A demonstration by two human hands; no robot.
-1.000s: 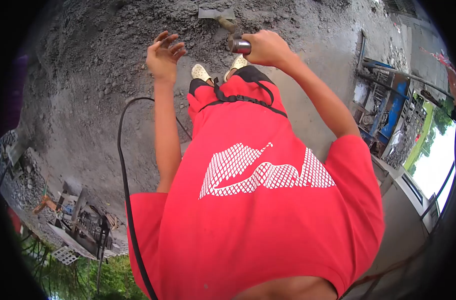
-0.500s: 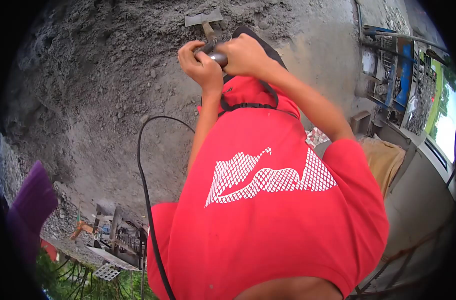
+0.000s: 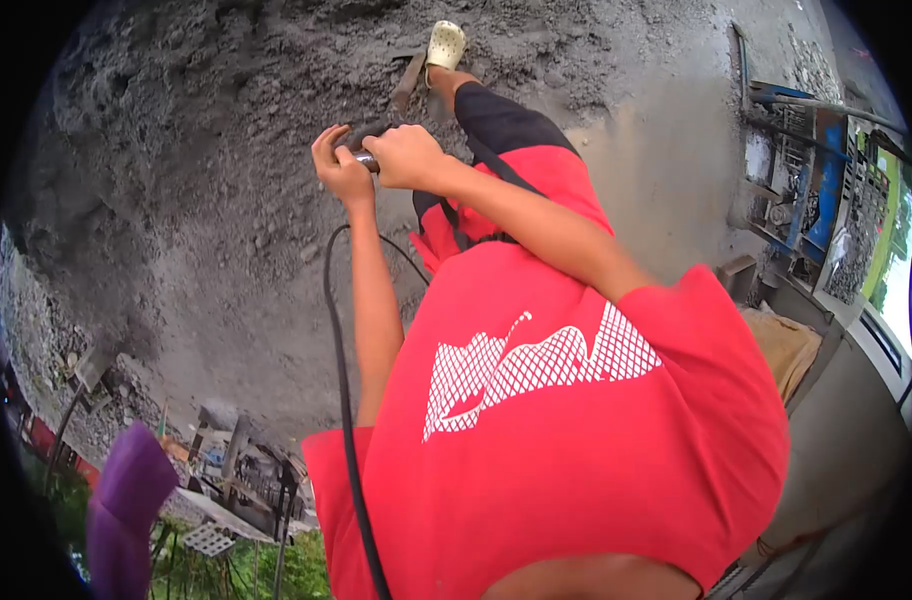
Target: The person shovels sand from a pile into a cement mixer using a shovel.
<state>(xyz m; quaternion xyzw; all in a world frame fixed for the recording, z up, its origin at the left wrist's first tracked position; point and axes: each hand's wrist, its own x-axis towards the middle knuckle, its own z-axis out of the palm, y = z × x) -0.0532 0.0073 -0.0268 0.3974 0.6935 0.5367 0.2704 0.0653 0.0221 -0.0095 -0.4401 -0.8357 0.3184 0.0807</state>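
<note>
Filling the nearest part of the view is a red T-shirt [image 3: 576,470] with a white mesh print, and a black cable [image 3: 344,360] runs up over its left side and loops behind the left forearm. Farther down the body, red-and-black shorts [image 3: 551,175] show.

Beyond the shirt, both hands meet around the near end of a tool [image 3: 406,85]. The right hand [image 3: 406,157] is closed on this end. The left hand [image 3: 346,170] curls beside it, fingers bent and a little apart; how firmly it grips, I cannot tell. Between the hands, the end looks rounded, shiny and metallic, with a dark section next to it, then a straight, dull brown shaft. The tool's long axis leads from the hands away from the body, slanting slightly right in the view, and its far end points at the ground near a cream clog [image 3: 446,45] with holes. That far end is partly hidden behind the foot, so its shape is unclear.

Rough grey ground [image 3: 206,170], crumbly and strewn with small stones, surrounds the foot. At lower left is a purple shape [image 3: 131,490], too blurred to identify. Farther out, a blue metal frame [image 3: 826,185] stands at right, near a tan cloth [image 3: 781,345].
</note>
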